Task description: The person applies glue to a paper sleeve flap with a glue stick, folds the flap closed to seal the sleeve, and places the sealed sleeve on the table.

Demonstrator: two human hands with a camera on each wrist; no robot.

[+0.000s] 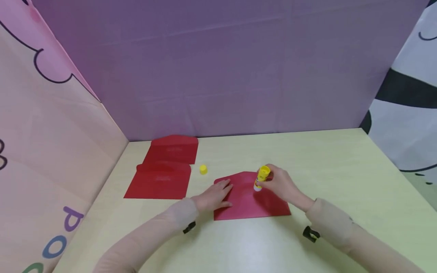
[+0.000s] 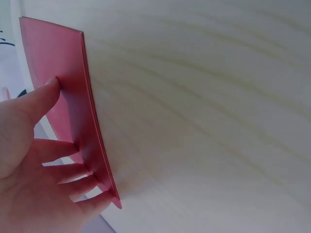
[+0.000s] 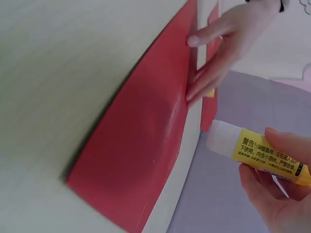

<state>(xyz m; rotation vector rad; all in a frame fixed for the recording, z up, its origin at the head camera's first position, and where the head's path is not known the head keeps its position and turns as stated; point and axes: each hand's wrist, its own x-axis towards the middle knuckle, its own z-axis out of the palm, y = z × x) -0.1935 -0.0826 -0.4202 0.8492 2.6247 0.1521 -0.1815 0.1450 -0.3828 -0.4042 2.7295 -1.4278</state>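
Note:
A red envelope [image 1: 246,204] lies on the pale table with its flap opened away from me. On its left side rests my left hand [image 1: 213,197], fingers spread and fingertips touching the paper, as the left wrist view also shows [image 2: 43,165]. My right hand [image 1: 280,184] pinches an uncapped yellow glue stick [image 1: 262,175] between thumb and fingers, its white end tilted down over the envelope. In the right wrist view that white end [image 3: 223,138] stands apart from the paper. The yellow cap [image 1: 203,169] sits on the table beyond my left hand.
Two more red envelopes lie at the back left, a nearer one [image 1: 158,182] overlapping a farther one [image 1: 174,148]. A purple cloth wall [image 1: 218,76] rises behind the table [image 1: 324,159], and printed panels flank it on both sides.

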